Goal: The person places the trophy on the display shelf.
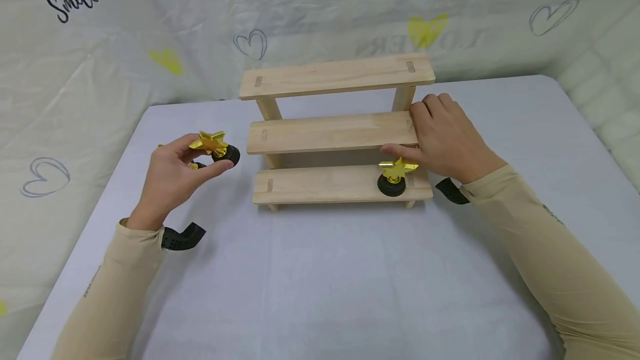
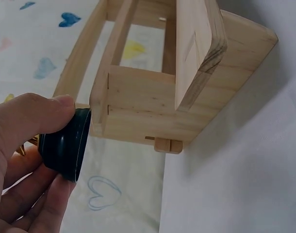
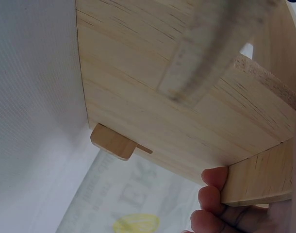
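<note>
My left hand (image 1: 170,174) pinches a small star trophy (image 1: 210,142) between thumb and fingers, left of a three-tier wooden shelf stand (image 1: 335,132). The trophy has a gold star on a round black base. More gold and black shows among the same fingers, mostly hidden. In the left wrist view the black base (image 2: 65,145) faces the stand's side. My right hand (image 1: 445,138) grips the right end of the middle shelf, thumb along the front edge; its curled fingertips (image 3: 209,199) show in the right wrist view. A second star trophy (image 1: 392,178) stands upright on the lowest shelf's right end, below that thumb.
The stand sits on a white-covered table (image 1: 320,271), toward its back edge. A pale curtain (image 1: 310,10) printed with hearts and words hangs close behind and at the sides. Black wrist mounts (image 1: 184,236) stick out from both sleeves.
</note>
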A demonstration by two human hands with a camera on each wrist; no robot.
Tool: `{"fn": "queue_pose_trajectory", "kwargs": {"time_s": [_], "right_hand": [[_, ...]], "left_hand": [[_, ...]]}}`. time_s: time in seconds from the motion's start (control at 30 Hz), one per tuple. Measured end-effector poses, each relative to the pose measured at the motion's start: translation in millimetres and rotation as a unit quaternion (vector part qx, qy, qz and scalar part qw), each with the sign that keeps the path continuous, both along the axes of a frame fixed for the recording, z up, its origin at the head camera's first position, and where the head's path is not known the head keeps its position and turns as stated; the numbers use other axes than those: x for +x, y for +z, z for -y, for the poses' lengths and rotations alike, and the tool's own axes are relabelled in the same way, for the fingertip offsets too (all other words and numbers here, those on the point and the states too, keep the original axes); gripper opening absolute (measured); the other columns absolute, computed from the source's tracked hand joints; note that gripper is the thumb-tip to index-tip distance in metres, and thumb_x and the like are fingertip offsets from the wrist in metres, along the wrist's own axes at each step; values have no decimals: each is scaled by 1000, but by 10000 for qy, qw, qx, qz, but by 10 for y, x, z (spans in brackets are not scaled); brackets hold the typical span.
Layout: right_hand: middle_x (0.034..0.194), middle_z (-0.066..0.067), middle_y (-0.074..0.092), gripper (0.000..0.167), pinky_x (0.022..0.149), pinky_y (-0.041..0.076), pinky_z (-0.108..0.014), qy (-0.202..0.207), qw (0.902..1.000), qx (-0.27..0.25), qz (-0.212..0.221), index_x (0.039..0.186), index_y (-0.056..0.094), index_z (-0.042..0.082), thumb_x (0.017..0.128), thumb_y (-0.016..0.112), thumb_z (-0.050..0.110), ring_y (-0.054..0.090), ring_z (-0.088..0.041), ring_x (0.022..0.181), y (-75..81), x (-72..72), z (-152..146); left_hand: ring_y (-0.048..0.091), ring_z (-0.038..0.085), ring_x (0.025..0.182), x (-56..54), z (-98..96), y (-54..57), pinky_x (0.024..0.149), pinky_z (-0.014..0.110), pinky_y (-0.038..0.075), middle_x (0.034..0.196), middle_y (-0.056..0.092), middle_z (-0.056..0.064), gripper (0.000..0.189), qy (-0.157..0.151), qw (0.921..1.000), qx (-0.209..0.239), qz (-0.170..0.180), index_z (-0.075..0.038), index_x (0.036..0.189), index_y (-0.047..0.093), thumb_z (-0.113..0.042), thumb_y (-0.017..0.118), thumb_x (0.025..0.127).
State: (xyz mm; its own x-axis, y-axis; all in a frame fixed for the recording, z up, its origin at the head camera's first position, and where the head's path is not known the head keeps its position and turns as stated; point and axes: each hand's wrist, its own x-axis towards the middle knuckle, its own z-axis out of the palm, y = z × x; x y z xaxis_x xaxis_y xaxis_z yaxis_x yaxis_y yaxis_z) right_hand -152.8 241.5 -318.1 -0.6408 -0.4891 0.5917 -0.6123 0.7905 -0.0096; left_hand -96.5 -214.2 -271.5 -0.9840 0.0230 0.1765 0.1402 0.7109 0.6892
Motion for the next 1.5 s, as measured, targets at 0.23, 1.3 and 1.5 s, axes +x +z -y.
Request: {"fn": "queue_pose_trajectory", "kwargs": {"time_s": [0.23, 1.3, 1.5], "right_hand": [[74, -21, 50, 110, 66, 37, -45, -70, 9999, 32, 113, 88, 53, -12, 88, 21, 93, 41, -38, 68, 6, 6, -18], [74, -20, 49, 109, 68, 37, -45, -31, 9998, 14, 178, 89, 53, -12, 89, 21, 93, 40, -38, 69, 6, -1, -3], [73, -19, 48, 109, 67, 37, -45, -36, 9999, 12, 169, 89, 53, -12, 89, 22, 93, 40, -37, 68, 6, -1, 0]], "left_hand": [[66, -14, 95, 50, -42, 12, 76, 7, 54, 114, 69, -13, 47, 4, 9997, 83, 222, -16, 122, 72, -30, 91, 81], [66, 2, 105, 157, -375, -250, 109, 25, 55, 110, 75, 1, 42, -1177, 9899, 228, 761, -15, 114, 73, -26, 92, 79], [67, 11, 109, 138, -417, -334, 111, 35, 55, 114, 75, 3, 45, -1318, 9874, 273, 836, -12, 117, 72, -23, 92, 78]]}}
